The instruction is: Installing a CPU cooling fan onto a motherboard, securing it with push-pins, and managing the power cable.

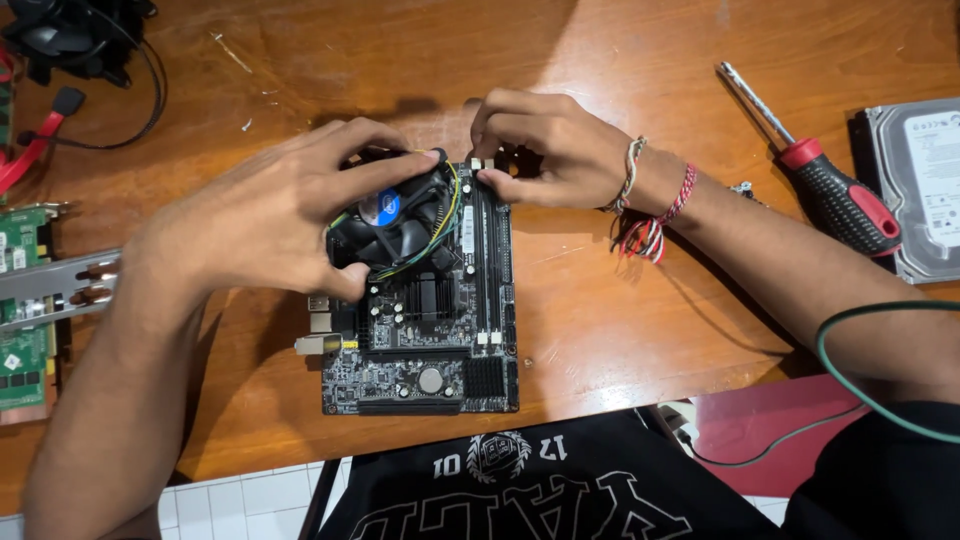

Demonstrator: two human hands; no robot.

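Observation:
A small black motherboard (420, 345) lies on the wooden table (620, 330) in front of me. A round black cooler fan (395, 225) with a blue centre label sits on its upper left part, with thin coloured wires running beside it. My left hand (270, 210) is wrapped over the fan, thumb under its near edge and fingers across its far edge. My right hand (540, 145) pinches at the top end of the memory slots (487, 250) on the board's right side. Whether it holds anything there is hidden by the fingers.
A red-and-black screwdriver (815, 175) lies at the right, with a silver hard drive (920, 190) beyond it. Green circuit cards with a metal bracket (30, 300) sit at the left edge. Another black fan (70, 35) and cables are at the top left. A green cable (860, 395) loops at lower right.

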